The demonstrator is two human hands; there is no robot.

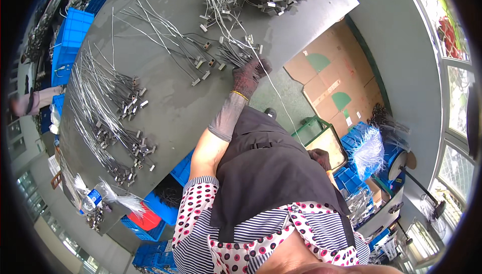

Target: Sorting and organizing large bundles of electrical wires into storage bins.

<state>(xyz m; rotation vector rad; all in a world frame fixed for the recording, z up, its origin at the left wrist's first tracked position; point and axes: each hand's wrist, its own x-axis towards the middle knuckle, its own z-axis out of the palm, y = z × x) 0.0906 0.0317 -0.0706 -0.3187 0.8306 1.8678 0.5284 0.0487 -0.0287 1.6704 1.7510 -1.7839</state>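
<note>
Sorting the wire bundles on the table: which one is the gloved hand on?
The small dark bundle at the table's near edge, under the left hand; the others lie untouched farther left.

Matt knitted cloth glove on the left hand [249,76]; thin shiny metal wires [165,40]; dull grey table [175,108].

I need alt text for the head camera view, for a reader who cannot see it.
A gloved left hand rests on a bundle of thin metal wires with small end tags on a grey table. More wire bundles lie spread over the table. The gloved right hand hangs low beside a dark apron, above blue crates.
</note>
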